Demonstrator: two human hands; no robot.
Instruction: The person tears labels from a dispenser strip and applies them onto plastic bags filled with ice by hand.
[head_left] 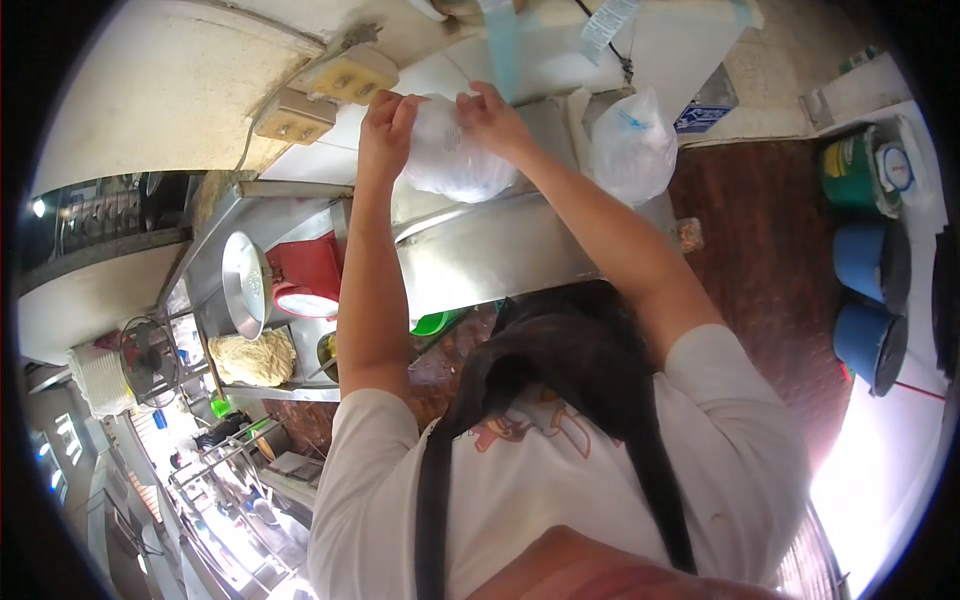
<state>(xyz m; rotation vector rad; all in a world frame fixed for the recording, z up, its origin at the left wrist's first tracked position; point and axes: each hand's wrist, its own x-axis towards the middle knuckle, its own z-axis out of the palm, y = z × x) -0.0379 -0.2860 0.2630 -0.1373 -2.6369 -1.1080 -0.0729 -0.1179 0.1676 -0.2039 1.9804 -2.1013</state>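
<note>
Both arms reach forward over a metal counter [470, 255]. A filled, whitish plastic bag [455, 160] stands on it between my hands. My left hand [385, 130] is closed at the bag's upper left edge, thumb against fingers. At the upper right edge, my right hand [492, 122] pinches the plastic with bent fingers. What fills the bag is too blurred to make out. A second filled plastic bag [632, 150], with a bit of blue near its top, stands farther right on the counter.
Electrical outlets [352, 76] sit on the wall near my left hand. To the left are a red scale [305, 275] with a metal pan [246, 285] and a yellowish bundle [252, 358]. Blue bins [868, 262] and a green bucket [850, 172] stand at the right.
</note>
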